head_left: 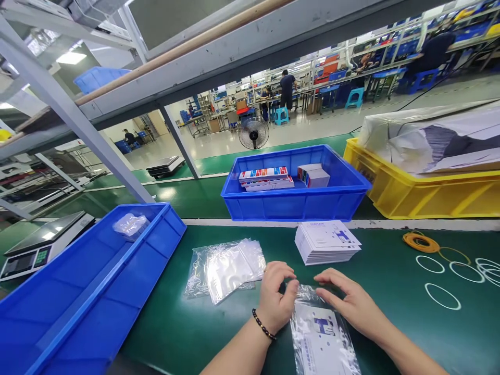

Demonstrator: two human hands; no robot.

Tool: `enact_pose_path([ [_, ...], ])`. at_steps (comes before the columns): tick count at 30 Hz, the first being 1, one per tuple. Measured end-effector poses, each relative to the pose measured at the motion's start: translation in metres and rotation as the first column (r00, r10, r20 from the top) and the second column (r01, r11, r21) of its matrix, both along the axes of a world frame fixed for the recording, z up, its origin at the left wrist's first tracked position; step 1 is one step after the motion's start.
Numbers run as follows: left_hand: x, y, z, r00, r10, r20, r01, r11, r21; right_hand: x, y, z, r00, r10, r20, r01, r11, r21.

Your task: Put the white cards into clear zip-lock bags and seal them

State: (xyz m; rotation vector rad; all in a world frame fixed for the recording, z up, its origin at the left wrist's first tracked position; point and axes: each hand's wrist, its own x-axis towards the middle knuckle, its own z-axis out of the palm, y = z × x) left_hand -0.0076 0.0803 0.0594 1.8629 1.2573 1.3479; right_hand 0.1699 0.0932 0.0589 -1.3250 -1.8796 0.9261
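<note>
A clear plastic bag (308, 294) with a white printed booklet (322, 338) inside lies on the green table in front of me. My left hand (276, 297), a dark beaded bracelet at its wrist, has curled fingers and its thumb at the bag's upper left corner, closed on the film. Over the upper right corner is my right hand (347, 299), its thumb and fingers apart, holding nothing. Beyond the hands stands a stack of similar booklets (326, 242). Left of them lies a loose pile of clear bags (228, 265).
A blue bin (289, 200) with small printed boxes stands behind the booklets, beside a yellow crate (437, 195). Another blue bin (89, 281) and a scale (42, 245) are at left. Rubber bands (420, 241) and white rings (442, 297) lie at right. A shelf beam (203, 62) crosses overhead.
</note>
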Motion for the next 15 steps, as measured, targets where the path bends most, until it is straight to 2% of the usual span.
enact_pose_path([
  [4, -0.012, -0.009, 0.023, 0.999, 0.044, -0.025, -0.042, 0.998, 0.053, 0.004, 0.002, -0.005, 0.983, -0.181, -0.031, 0.182, 0.983, 0.017],
  [6, -0.025, -0.007, 0.035, 0.99, 0.072, -0.122, -0.071, 0.997, 0.017, 0.005, 0.001, -0.006, 0.971, -0.236, -0.042, 0.236, 0.972, -0.004],
  [7, -0.034, -0.004, 0.04, 0.967, 0.108, -0.232, -0.119, 0.992, -0.034, 0.005, 0.001, -0.005, 0.968, -0.248, -0.045, 0.248, 0.969, -0.011],
  [8, -0.043, 0.001, 0.043, 0.914, 0.138, -0.382, -0.192, 0.976, -0.106, 0.005, 0.0, -0.004, 0.967, -0.25, -0.045, 0.25, 0.968, -0.014],
  [10, -0.064, 0.014, 0.044, 0.704, 0.109, -0.702, -0.389, 0.886, -0.252, 0.005, -0.001, -0.002, 0.968, -0.248, -0.048, 0.247, 0.969, -0.009],
  [11, -0.074, 0.02, 0.041, 0.646, 0.085, -0.759, -0.443, 0.851, -0.282, 0.004, -0.002, -0.001, 0.968, -0.246, -0.051, 0.247, 0.969, -0.002],
  [13, -0.091, 0.03, 0.031, 0.587, 0.03, -0.809, -0.495, 0.804, -0.329, 0.003, -0.003, 0.0, 0.971, -0.233, -0.052, 0.234, 0.972, 0.011],
  [15, -0.103, 0.035, 0.02, 0.565, -0.026, -0.825, -0.503, 0.782, -0.368, 0.002, -0.005, 0.0, 0.978, -0.204, -0.045, 0.205, 0.978, 0.025],
])
